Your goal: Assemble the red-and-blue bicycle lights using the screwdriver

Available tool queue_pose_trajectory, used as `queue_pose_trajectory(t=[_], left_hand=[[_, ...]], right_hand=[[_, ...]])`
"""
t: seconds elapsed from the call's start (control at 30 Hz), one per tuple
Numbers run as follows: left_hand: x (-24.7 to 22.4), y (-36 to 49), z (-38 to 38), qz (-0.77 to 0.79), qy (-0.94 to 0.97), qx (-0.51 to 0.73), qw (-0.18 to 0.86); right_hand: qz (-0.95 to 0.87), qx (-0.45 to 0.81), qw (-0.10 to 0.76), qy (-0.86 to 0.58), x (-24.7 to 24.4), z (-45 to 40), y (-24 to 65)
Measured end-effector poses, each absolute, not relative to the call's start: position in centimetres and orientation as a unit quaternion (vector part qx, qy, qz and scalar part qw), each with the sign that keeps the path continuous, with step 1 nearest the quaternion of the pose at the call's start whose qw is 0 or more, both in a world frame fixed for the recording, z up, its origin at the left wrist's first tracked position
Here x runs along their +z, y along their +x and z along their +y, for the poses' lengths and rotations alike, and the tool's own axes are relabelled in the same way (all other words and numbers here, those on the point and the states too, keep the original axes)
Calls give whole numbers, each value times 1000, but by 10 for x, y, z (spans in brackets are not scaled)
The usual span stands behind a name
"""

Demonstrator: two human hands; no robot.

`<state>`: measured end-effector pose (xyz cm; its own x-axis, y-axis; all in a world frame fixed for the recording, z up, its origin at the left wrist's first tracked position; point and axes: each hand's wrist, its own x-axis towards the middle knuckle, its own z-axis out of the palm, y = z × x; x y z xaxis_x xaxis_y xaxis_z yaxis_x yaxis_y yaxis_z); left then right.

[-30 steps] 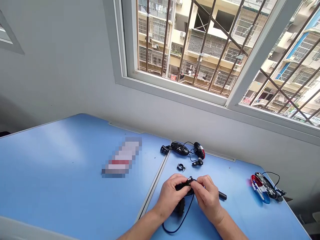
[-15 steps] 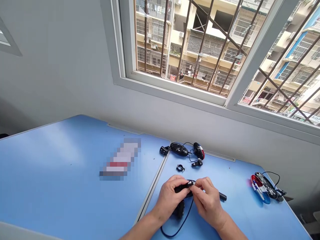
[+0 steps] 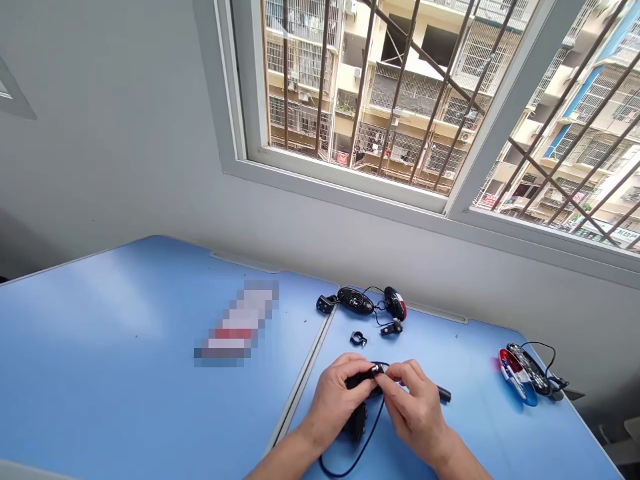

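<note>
Between thumb and fingers, my left hand (image 3: 331, 395) grips a small glossy black part (image 3: 376, 370). My right hand (image 3: 413, 408) is closed in a pinch at that part's right end; the fingertips hide what exactly lies between them. Under the hands sits a larger black piece (image 3: 358, 423), mostly covered. From it a thin black cord (image 3: 369, 441) loops toward the table's near side. The end of a black rod (image 3: 444, 394) sticks out to the right of my right hand. Just beyond the hands lies a black ring clamp (image 3: 358, 339).
Near the wall is a corded set of black oval pieces (image 3: 355, 301) with a small bracket (image 3: 392, 327). At the right edge, a red-and-blue tray (image 3: 517, 377) holds pens beside another black corded device (image 3: 529, 369). A blurred flat item (image 3: 235, 323) lies on the left table.
The whole view has shifted slightly. Both hands keep the same grip, and the right fingertips have moved a little on the black part.
</note>
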<state>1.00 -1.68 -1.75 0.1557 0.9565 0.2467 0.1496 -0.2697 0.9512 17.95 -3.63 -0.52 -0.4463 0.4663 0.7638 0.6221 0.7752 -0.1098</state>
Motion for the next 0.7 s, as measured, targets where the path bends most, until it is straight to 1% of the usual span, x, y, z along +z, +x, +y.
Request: queue_pose_trajectory(t=[0.1, 0.17, 0.23, 0.33, 0.7], left_hand=[[-17, 9, -17, 437, 637, 475, 422], [-17, 9, -18, 439, 637, 472, 423], [-18, 9, -18, 442, 635, 471, 424], [-19, 9, -18, 436, 637, 469, 429], [-9, 7, -22, 434, 648, 451, 434]], right_hand=[[-831, -47, 456, -315, -1, -35, 183], [-811, -4, 477, -340, 1, -32, 184], [-802, 36, 477, -357, 3, -27, 184], [-818, 71, 459, -339, 2, -20, 183], [-830, 48, 451, -326, -1, -17, 181]])
